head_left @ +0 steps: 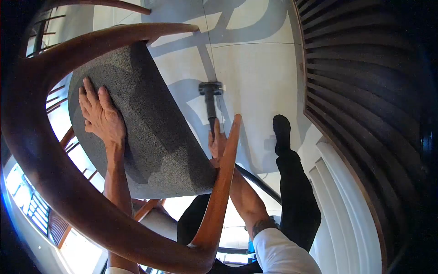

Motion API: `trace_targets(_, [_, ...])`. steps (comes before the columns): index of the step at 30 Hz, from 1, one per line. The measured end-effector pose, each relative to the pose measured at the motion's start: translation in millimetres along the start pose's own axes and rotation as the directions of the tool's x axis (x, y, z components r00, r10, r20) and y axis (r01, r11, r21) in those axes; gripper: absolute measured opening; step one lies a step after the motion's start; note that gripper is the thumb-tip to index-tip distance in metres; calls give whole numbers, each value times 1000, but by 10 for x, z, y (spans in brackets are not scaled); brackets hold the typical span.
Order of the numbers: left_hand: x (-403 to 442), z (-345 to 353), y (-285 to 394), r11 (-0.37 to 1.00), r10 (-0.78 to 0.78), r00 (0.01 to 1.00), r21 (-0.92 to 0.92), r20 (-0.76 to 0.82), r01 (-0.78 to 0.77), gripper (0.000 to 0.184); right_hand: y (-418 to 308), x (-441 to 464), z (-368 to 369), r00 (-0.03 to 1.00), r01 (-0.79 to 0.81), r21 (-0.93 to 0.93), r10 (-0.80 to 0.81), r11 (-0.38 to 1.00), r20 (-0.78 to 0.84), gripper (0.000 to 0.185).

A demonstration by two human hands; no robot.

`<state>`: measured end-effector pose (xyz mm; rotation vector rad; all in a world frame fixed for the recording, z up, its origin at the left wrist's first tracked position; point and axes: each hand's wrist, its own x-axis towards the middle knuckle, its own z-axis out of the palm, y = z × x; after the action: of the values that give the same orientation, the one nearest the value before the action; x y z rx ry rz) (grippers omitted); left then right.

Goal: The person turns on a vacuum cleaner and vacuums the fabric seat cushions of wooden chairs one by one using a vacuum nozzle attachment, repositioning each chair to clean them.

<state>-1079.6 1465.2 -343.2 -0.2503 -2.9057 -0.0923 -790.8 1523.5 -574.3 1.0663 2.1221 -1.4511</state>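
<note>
The wooden chair [50, 150] is tilted over the tiled floor [255, 68], its gray cushion [141, 114] under the left hand [104, 114], fingers spread flat. Just beside the cushion, the vacuum wand [210, 100], its dark head on the floor, is held in the right hand [218, 142], fingers wrapped around it.
</note>
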Motion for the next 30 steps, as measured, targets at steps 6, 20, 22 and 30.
trace_targets(6, [-34, -23, 41, 1000, -21, 1000, 13, 4, 21, 66, 1114, -1197, 418, 997, -76, 100, 72, 992, 42, 67])
trace_targets(20, [-29, -170, 189, 990, -109, 986, -73, 124, 118, 61, 135, 1036, -1523, 957, 285, -162, -290, 945, -8, 64])
trace_targets(22, [-18, -157, 197, 997, -69, 997, -18, 34, 69, 58, -395, 1542, -1464, 946, 323, -236, -307, 916, 102, 63])
trace_targets(30, [-55, -35, 129, 983, -118, 989, -128, 92, 129, 58, -746, 1973, -2136, 964, 93, -192, -137, 977, -230, 60])
